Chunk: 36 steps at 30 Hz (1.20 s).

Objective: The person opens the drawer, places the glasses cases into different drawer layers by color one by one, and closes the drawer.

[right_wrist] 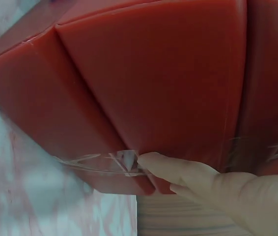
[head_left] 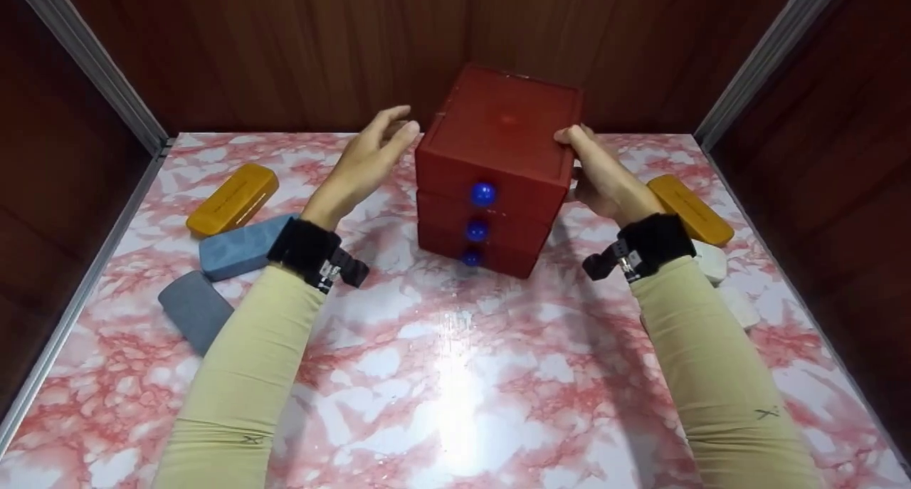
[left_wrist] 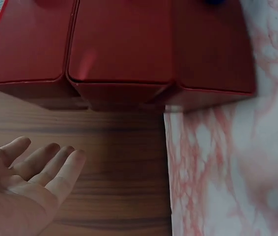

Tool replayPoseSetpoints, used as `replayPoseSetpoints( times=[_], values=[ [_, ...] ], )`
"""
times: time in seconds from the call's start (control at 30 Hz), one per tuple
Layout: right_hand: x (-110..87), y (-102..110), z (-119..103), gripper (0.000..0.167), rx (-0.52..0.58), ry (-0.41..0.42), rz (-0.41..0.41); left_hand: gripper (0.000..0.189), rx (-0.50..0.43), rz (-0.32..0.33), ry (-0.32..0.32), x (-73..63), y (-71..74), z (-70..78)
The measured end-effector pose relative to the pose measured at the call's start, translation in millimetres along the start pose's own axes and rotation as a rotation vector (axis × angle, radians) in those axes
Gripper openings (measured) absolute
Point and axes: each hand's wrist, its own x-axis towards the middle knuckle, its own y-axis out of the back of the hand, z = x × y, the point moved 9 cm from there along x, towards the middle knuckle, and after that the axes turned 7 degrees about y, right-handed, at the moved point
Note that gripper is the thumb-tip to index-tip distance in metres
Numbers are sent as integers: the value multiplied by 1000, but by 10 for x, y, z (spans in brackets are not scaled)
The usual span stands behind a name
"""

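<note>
A red three-drawer box (head_left: 505, 129) with blue round knobs stands turned at an angle near the table's back edge. My right hand (head_left: 605, 172) holds its right side, the thumb laid over the top edge. In the right wrist view, fingers (right_wrist: 178, 169) lie against that side, close to a strip of clear tape (right_wrist: 97, 162). My left hand (head_left: 363, 158) hangs by the box's left side with its fingers loosely spread. The left wrist view shows a gap between those fingers (left_wrist: 65, 174) and the box, and nothing in the palm.
On the left lie a yellow case (head_left: 235, 201), a blue case (head_left: 242, 247) and a grey case (head_left: 192, 307). Another yellow case (head_left: 690, 208) lies at the right, with white pieces (head_left: 712, 261) partly behind my right forearm. Dark wooden walls (head_left: 320, 48) enclose the marbled table (head_left: 398, 418).
</note>
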Motion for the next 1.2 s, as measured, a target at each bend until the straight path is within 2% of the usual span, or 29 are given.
replayPoseSetpoints(
  times=[0.17,0.23,0.4,0.63,0.77,1.03,1.2],
  values=[
    [8,-115,14,53,-2,4,-50,67,-6,-17,28,58,-37,66],
    [6,-164,7,48,-8,8,-67,68,-12,-23,42,75,-38,79],
    [-14,-242,0,50,-49,-2,-99,71,-21,-35,63,98,-61,101],
    [-29,-261,6,50,-57,-3,-103,72,-145,-68,84,94,-148,104],
    [-43,-261,6,47,-35,8,-81,72,-181,-74,97,102,-191,104],
    [-45,-261,22,47,-39,33,-46,72,-179,-53,99,61,-194,80],
    [-37,-262,5,60,-72,43,-48,73,-148,-37,95,-1,-172,86]
  ],
)
